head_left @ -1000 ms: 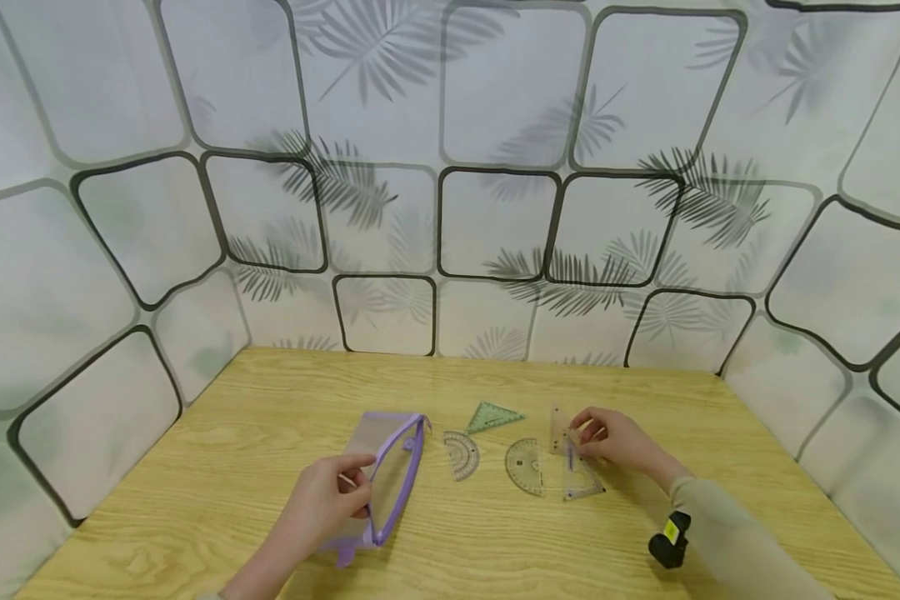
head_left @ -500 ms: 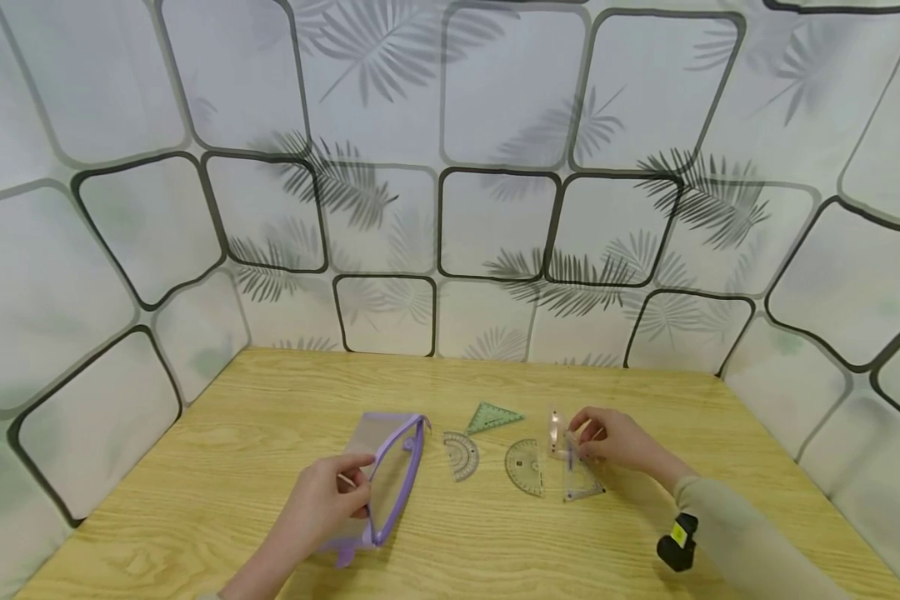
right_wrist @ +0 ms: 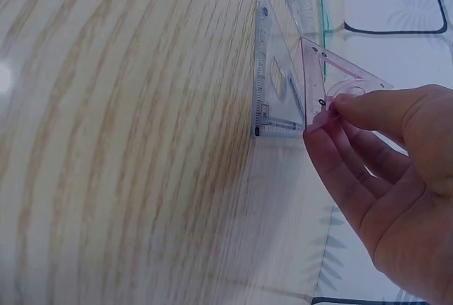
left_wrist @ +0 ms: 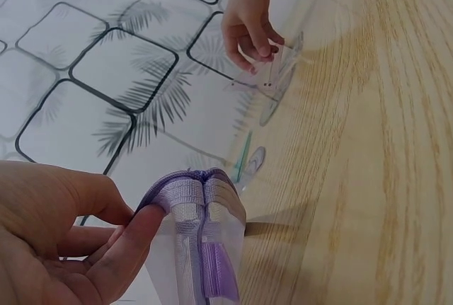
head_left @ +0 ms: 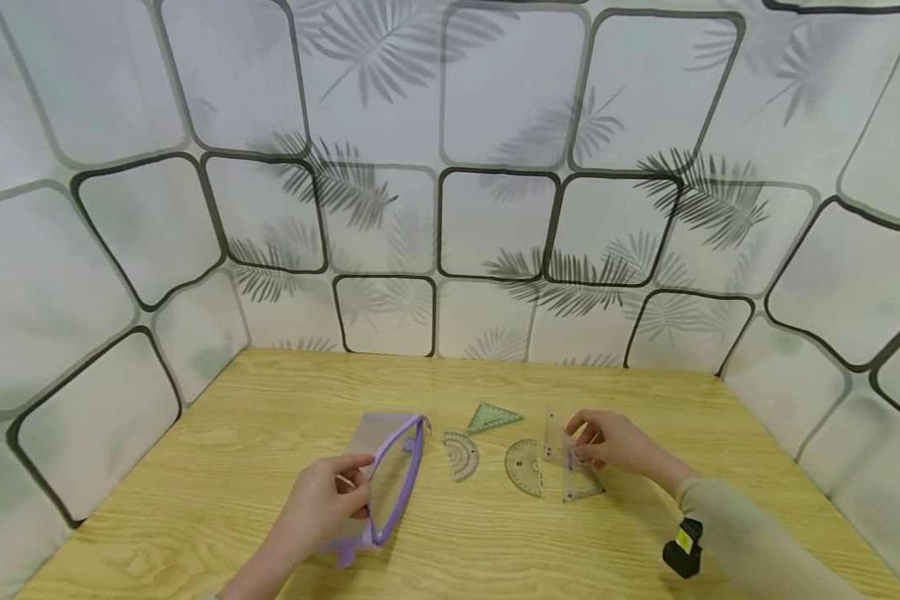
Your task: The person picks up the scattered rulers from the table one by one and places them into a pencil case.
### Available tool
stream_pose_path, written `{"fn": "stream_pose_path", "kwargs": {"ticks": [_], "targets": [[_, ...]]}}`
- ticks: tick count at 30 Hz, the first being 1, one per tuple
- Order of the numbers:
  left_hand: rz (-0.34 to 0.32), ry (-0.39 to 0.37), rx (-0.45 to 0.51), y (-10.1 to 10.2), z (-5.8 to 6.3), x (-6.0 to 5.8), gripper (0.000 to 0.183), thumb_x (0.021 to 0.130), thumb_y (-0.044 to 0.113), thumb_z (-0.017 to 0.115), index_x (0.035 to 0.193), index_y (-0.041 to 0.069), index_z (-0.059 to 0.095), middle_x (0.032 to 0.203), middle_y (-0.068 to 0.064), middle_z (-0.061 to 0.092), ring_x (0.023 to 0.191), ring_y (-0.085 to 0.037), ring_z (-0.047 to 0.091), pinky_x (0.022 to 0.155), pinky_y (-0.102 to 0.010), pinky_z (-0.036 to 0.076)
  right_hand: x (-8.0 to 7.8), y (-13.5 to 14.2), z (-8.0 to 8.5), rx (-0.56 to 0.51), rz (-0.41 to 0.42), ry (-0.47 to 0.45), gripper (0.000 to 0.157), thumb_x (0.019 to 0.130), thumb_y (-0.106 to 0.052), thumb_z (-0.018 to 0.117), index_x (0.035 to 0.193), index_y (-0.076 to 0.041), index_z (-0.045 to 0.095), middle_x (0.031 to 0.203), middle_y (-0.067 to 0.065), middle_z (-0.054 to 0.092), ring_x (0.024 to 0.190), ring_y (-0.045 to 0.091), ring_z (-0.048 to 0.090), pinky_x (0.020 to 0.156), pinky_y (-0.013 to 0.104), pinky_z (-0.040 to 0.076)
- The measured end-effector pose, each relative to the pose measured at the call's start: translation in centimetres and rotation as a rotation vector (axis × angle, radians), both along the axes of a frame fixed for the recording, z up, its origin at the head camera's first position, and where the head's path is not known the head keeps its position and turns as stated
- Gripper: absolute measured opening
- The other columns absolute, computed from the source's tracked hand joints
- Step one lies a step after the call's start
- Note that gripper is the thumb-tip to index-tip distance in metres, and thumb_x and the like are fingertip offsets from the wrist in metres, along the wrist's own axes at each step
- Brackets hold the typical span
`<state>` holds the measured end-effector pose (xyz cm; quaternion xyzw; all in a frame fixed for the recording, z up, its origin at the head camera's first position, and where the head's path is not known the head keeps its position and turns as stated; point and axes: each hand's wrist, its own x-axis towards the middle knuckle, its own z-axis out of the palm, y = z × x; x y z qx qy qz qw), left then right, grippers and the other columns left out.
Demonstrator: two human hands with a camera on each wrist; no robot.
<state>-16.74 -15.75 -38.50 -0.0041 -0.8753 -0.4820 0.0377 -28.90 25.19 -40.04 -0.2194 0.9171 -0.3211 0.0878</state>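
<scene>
My left hand point(head_left: 330, 496) pinches one edge of the unzipped opening of a translucent pencil pouch point(left_wrist: 187, 227) with purple trim. The pouch lies on the table, its mouth facing right. My right hand point(head_left: 615, 442) holds a clear pinkish set square point(right_wrist: 311, 78) between thumb and fingers, raised at a tilt. Just beside it, a clear set square point(right_wrist: 265, 64) lies on the table, partly under the right hand in the head view. Left of these are a half-round protractor point(head_left: 523, 467), a smaller protractor point(head_left: 462, 456) and a green set square point(head_left: 492, 417).
The wood-grain table point(head_left: 495, 542) is backed on three sides by a patterned curtain point(head_left: 495, 217). A black device with a yellow label point(head_left: 682, 548) sits at the right sleeve.
The right hand has tilted the pinkish set square and shifted it slightly left. The left hand and pouch stay where they were.
</scene>
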Motion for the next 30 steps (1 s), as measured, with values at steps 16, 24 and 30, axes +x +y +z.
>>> {"fn": "stream_pose_path", "kwargs": {"ticks": [16,24,30], "targets": [[-0.019,-0.013,0.073,0.2,0.0,0.0,0.046,0.077,-0.007,0.058,0.123,-0.008,0.064,0.082,-0.007,0.062,0.065,-0.014,0.068,0.056,-0.02,0.062,0.5,-1.1,0.2,-0.061,-0.025,0.012,0.024,0.093,-0.005,0.063,0.117,0.001,0.06,0.089,0.01,0.065,0.07,0.019,0.065,0.057,0.029,0.063],[-0.01,-0.01,0.087,0.2,0.1,0.0,0.046,0.078,-0.007,0.059,0.123,-0.006,0.065,0.082,-0.008,0.062,0.065,-0.015,0.068,0.056,-0.021,0.062,1.0,-1.9,0.6,-0.108,-0.039,0.013,0.025,0.093,-0.005,0.064,0.116,0.003,0.06,0.087,0.011,0.066,0.067,0.021,0.065,0.056,0.03,0.062],[-0.006,-0.006,0.11,0.3,0.3,0.0,0.046,0.077,-0.008,0.058,0.123,-0.008,0.065,0.082,-0.008,0.062,0.066,-0.015,0.067,0.056,-0.021,0.062,1.4,-2.7,0.0,-0.159,-0.088,0.028,0.025,0.093,-0.004,0.063,0.117,0.002,0.061,0.087,0.01,0.066,0.068,0.021,0.066,0.056,0.029,0.062]]}}
